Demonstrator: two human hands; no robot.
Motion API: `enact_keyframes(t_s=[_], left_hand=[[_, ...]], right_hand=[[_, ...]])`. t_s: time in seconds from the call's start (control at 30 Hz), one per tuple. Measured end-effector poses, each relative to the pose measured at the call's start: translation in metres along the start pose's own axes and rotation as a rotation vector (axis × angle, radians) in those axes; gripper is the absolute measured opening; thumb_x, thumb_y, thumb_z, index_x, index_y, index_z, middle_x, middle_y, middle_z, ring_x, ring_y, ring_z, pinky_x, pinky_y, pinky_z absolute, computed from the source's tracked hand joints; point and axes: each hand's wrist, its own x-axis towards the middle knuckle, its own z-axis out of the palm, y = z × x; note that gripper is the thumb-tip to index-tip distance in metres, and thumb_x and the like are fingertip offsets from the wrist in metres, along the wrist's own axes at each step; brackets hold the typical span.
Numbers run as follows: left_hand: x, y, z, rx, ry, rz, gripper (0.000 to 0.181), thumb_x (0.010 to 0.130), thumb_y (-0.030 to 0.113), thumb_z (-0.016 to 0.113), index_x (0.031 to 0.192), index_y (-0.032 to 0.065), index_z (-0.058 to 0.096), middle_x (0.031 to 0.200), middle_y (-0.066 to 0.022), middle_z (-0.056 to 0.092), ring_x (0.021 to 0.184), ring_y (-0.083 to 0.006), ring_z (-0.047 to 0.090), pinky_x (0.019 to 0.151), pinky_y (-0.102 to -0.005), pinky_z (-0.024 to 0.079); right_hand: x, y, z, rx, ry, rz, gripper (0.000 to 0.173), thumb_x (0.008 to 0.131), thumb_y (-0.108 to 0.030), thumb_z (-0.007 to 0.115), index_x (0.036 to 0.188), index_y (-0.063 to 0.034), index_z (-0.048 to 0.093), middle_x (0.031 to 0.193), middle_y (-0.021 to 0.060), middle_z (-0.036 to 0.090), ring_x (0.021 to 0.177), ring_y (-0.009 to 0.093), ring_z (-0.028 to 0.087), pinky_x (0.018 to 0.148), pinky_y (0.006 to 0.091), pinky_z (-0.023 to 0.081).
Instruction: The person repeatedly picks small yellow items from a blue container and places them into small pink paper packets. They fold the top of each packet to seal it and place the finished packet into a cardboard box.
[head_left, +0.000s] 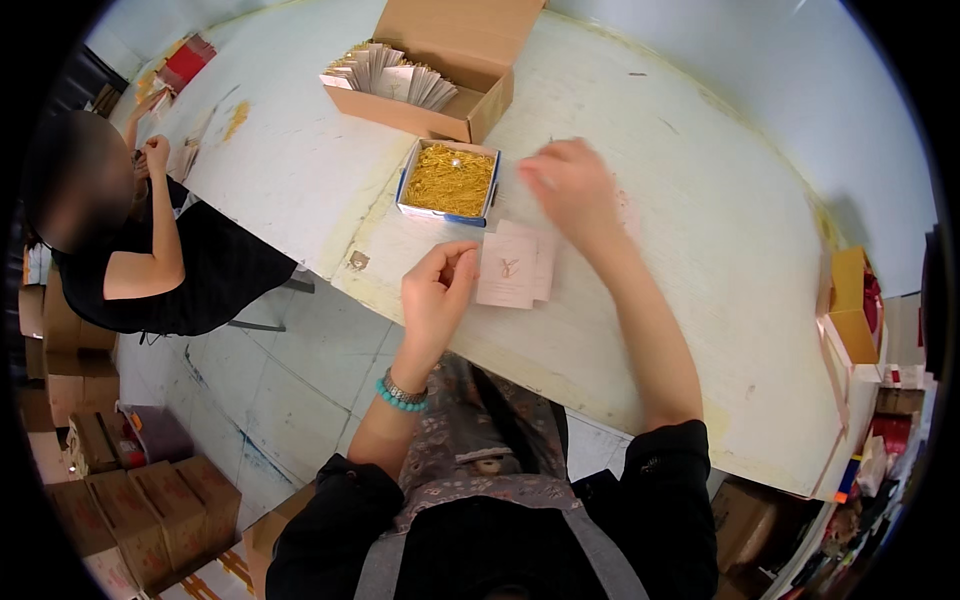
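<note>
My left hand (440, 289) is at the table's near edge, fingers curled and thumb against the forefinger, right at the left side of a pale pink printed card (507, 271). Whether it pinches the card or something small is not clear. That card overlaps more cards (545, 277) on the table. My right hand (574, 191), blurred, is above the table to the right of a small box (405, 202) full of gold-coloured pins or clips (450, 180). Its fingers are bent together; anything between them cannot be made out. Another pinkish card (628, 212) shows partly behind my right forearm.
Behind the pin box, an open cardboard box (491, 105) holds rows of cards (394, 79) with gold bits. A co-worker (142, 247) sits at the table's left side. Cartons (150, 517) are stacked on the floor. A yellow box (855, 307) stands by the right edge.
</note>
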Motion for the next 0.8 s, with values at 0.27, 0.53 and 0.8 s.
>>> enact_keyframes(t_s=[0.27, 0.53, 0.8], left_hand=[[0.001, -0.003, -0.006, 0.018, -0.025, 0.023, 0.014, 0.089, 0.007, 0.061, 0.098, -0.0035, 0.064, 0.071, -0.0008, 0.062, 0.057, -0.0023, 0.047, 0.052, -0.0179, 0.041], [-0.001, 0.000, -0.005, -0.023, -0.007, -0.010, 0.016, 0.090, 0.006, 0.059, 0.104, -0.0027, 0.062, 0.081, -0.0017, 0.063, 0.069, -0.0034, 0.055, 0.060, -0.0186, 0.044], [0.016, 0.039, -0.017, -0.038, -0.080, 0.202, 0.028, 0.083, -0.003, 0.064, 0.111, 0.0007, 0.061, 0.104, -0.0048, 0.058, 0.069, -0.0073, 0.052, 0.055, -0.0201, 0.044]], right_hand=[[0.039, -0.039, 0.049, -0.160, -0.460, 0.071, 0.009, 0.075, -0.022, 0.069, 0.076, -0.0141, 0.073, 0.071, 0.0049, 0.065, 0.079, 0.021, 0.055, 0.074, 0.0376, 0.040], [0.026, -0.025, 0.032, 0.585, -0.299, 0.451, 0.014, 0.074, -0.023, 0.070, 0.074, -0.0096, 0.072, 0.072, 0.0053, 0.067, 0.063, 0.016, 0.060, 0.057, 0.0315, 0.045], [0.003, -0.049, -0.029, 1.121, -0.708, 0.714, 0.022, 0.084, -0.025, 0.068, 0.084, -0.0028, 0.069, 0.071, 0.0009, 0.064, 0.063, 0.007, 0.053, 0.057, 0.0228, 0.042]])
